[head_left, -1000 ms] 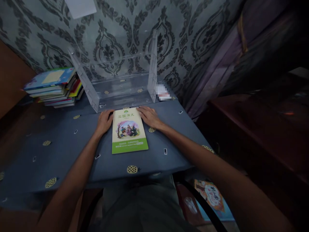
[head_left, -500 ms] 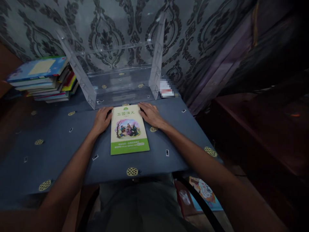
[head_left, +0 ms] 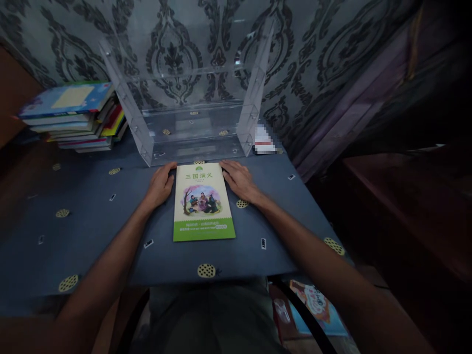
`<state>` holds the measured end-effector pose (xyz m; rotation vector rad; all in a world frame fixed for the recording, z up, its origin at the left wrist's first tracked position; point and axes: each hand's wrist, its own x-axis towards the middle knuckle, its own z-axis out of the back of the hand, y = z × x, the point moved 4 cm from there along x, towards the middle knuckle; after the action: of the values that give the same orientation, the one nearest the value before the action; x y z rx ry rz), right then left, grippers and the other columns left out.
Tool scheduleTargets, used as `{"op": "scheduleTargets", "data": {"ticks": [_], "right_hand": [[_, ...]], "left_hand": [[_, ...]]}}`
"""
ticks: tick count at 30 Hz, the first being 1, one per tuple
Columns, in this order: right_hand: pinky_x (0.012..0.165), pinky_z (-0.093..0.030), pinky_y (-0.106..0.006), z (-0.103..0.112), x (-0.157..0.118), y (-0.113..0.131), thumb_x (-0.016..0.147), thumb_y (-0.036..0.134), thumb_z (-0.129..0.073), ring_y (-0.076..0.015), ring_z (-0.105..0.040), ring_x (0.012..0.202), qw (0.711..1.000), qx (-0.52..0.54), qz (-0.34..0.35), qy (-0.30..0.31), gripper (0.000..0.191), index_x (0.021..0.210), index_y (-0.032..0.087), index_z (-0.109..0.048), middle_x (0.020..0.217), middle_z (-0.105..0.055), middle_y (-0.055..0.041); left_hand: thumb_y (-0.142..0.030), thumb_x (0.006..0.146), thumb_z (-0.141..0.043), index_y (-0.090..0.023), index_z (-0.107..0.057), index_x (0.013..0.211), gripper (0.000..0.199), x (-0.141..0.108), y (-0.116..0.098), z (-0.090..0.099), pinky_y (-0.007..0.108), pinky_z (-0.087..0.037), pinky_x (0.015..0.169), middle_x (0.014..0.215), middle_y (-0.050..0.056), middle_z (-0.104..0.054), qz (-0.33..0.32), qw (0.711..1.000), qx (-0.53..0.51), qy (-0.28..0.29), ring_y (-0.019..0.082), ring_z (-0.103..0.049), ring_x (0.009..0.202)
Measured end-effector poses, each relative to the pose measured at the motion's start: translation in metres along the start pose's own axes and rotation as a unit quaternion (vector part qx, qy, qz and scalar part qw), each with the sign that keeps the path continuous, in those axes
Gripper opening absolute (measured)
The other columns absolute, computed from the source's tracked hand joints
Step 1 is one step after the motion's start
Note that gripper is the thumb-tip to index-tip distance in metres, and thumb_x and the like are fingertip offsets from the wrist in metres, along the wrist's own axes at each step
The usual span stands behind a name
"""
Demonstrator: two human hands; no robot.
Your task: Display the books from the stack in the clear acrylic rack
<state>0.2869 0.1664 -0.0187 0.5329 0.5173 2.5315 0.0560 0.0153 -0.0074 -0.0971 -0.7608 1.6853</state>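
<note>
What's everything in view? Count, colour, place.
book: one, cream and green, between hands
tablecloth: one, blue, under book
rack: one, transparent, beyond book
book stack: one, mixed colours, left of rack
pixelated item: one, whitish, right of rack
wallpaper: one, grey, behind rack
curtain: one, purple, right
furniture: one, maroon, far right
printed item: one, orange-blue, lower right
plastic item: one, clear, lower right
bars: two, black, bottom
panel: one, brown, left edge
trousers: one, dark, bottom
left hand: one, bare, left of book
right hand: one, bare, right of book
</note>
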Motion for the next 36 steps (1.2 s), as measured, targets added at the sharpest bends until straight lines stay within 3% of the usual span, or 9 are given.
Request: {"op": "scheduleTargets", "data": {"ticks": [12, 36], "right_hand": [[0.112, -0.042, -0.052, 0.002, -0.002, -0.007, 0.105, 0.039, -0.028, -0.0286, -0.056, 0.131, 0.996, 0.059, 0.008, -0.061, 0.051, 0.132, 0.014, -0.063, 0.137, -0.065, -0.0159], [0.111, -0.042, -0.046, 0.008, -0.001, 0.005, 0.101, 0.032, -0.049, -0.0271, -0.056, 0.129, 0.999, 0.04, -0.01, -0.025, 0.035, 0.12, 0.012, -0.071, 0.135, -0.065, -0.0173]], "left_hand": [[-0.021, 0.087, -0.043, -0.018, -0.058, 0.128, 0.044, 0.0, -0.001, 0.0, 0.048, -0.045, 0.108, 0.127, 0.01, -0.068, 0.005, 1.0, 0.008, -0.001, 0.027, -0.059, 0.12], [-0.028, 0.09, -0.038, -0.017, -0.056, 0.129, 0.044, -0.004, -0.001, -0.004, 0.05, -0.047, 0.104, 0.129, 0.015, -0.066, -0.012, 0.999, 0.032, -0.005, 0.031, -0.059, 0.121]]}}
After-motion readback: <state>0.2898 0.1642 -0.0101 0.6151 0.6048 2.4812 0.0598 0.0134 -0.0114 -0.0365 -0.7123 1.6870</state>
